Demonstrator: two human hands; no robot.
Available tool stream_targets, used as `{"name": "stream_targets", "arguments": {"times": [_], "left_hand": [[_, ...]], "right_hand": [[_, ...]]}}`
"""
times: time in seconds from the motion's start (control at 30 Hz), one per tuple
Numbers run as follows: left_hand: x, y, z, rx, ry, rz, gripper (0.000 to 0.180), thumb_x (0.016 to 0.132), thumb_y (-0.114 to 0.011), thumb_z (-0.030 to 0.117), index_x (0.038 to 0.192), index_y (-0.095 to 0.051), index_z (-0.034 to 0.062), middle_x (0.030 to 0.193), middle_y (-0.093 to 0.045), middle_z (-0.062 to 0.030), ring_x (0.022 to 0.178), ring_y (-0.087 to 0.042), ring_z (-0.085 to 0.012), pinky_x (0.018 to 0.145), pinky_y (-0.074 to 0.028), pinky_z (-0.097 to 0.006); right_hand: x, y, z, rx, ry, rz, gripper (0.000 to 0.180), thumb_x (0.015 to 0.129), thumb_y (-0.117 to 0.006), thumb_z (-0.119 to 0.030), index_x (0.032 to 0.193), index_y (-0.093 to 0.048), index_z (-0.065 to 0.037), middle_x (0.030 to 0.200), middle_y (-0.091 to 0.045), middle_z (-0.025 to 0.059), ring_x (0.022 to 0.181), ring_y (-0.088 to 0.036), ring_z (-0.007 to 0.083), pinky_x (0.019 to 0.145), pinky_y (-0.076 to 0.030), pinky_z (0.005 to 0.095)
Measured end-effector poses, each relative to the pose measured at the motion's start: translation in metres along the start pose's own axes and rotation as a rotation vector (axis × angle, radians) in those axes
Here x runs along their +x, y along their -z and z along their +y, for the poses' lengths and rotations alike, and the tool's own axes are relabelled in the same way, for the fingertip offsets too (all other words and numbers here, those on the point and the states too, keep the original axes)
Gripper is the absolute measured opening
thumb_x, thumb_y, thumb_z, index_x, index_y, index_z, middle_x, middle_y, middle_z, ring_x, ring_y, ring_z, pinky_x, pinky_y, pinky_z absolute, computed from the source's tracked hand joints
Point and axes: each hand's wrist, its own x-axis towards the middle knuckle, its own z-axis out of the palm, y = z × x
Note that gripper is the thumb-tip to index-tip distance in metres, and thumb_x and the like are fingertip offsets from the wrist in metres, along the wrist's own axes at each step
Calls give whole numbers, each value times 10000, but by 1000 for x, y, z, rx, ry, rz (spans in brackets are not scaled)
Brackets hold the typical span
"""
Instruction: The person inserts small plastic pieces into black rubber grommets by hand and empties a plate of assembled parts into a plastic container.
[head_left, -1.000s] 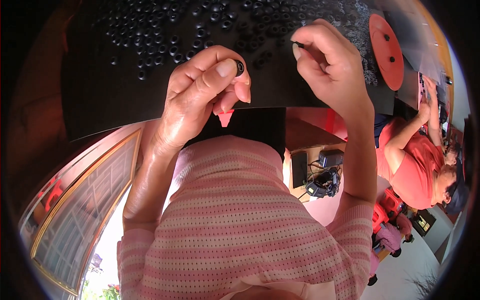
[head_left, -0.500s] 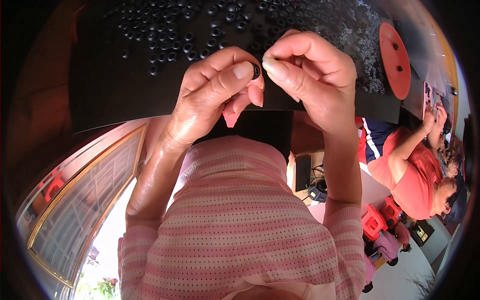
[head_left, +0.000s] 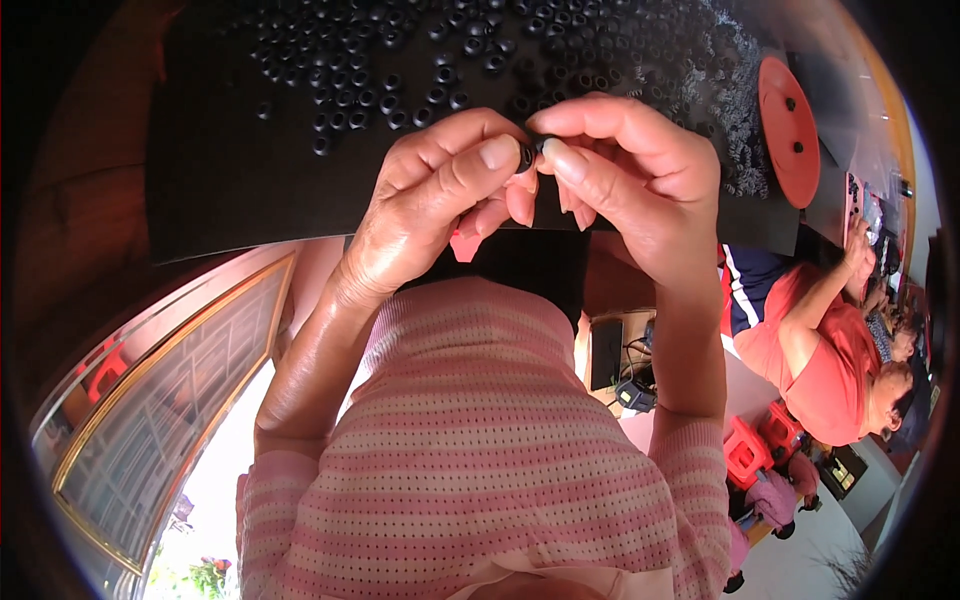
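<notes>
My left hand (head_left: 430, 210) and my right hand (head_left: 625, 175) meet fingertip to fingertip over the near edge of a black table (head_left: 230, 170). Between them sits a small black ring-shaped part (head_left: 527, 155), pinched by the left thumb and forefinger and touched by the right thumb and forefinger. Whether the right fingers hold a second small piece is hidden. Beyond the hands lie several loose black rings (head_left: 400, 70) scattered on the table.
A heap of small dark springs or wires (head_left: 720, 80) lies at the table's right, beside a round red lid (head_left: 790, 130). Another person in a red shirt (head_left: 830, 360) sits at the right. A glazed door frame (head_left: 150, 400) shows at the lower left.
My right hand came in from the right with something tiny and closed on the ring in my left fingers. Both hands now sit joined, slightly lower and nearer the table edge.
</notes>
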Motion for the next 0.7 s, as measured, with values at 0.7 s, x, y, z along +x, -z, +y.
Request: {"name": "stream_targets", "arguments": {"times": [0.7], "left_hand": [[-1,3,-1,77,-1,-86,486,979,-442,486,962,-619,34,697,-583,-4,535,-440,-29,429,-349,-176]], "right_hand": [[-4,-6,8,-540,626,56,231,788,-691,68,1003,-617,27,780,-630,116,625,-632,162,500,-505,249]]}}
